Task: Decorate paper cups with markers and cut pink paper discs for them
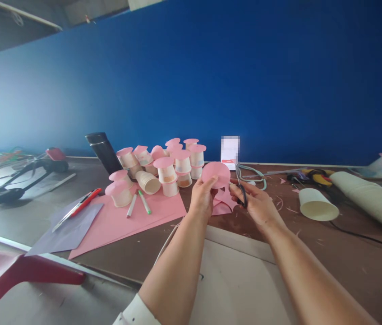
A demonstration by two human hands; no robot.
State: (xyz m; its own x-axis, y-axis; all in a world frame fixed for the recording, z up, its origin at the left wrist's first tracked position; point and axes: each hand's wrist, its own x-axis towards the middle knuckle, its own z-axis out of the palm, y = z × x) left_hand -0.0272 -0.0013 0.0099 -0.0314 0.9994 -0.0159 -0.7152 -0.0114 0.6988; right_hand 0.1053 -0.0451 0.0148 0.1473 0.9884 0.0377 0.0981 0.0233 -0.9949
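Observation:
My left hand [203, 195] is closed in a pinch on a round pink paper disc [215, 174], held up above the brown table [312, 253]. Beside it, my right hand [256, 203] grips black-handled scissors [241, 187], whose blades point up toward the disc's right edge. Pink paper offcuts [223, 205] lie on the table just under both hands. Behind the disc stands a cluster of several small paper cups with pink paper lids [173, 164].
A pink paper sheet [133, 219] with two markers [138, 203] and a grey sheet [69, 228] with a red pen lie left. A black flask [104, 152], a tipped white cup [317, 205], a long stack of cups [373, 198], cables and a red chair [15, 273] surround the area.

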